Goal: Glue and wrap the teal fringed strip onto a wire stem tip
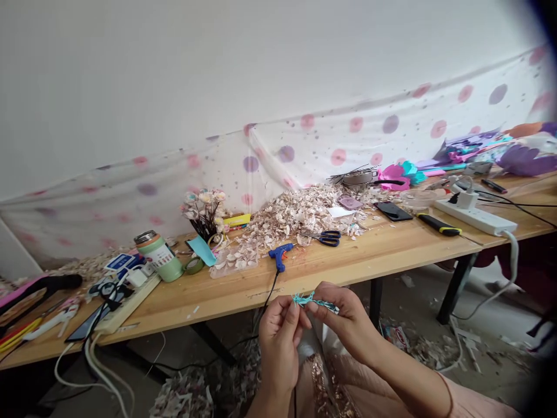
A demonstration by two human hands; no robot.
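Note:
A thin turquoise fringed strip (303, 299) stretches between my two hands, just in front of the table edge and above my lap. Its exact kind is too small to make out. With thumb and fingers closed, my left hand (282, 325) pinches the frayed left end. My right hand (342, 313) grips the other end, and part of the strip shows past its thumb. On the table beyond my hands lies a blue glue gun (281, 253) with an orange trigger. Dark-handled scissors (328, 237) rest to the right of it.
A heap of pale petal-like pieces (300, 212) covers the table's back. Left stand a green thermos (160, 255) and a power strip (126, 305) with cables. Right lie a phone (393, 211), a yellow-black cutter (438, 224) and another power strip (476, 216). Scraps litter the floor.

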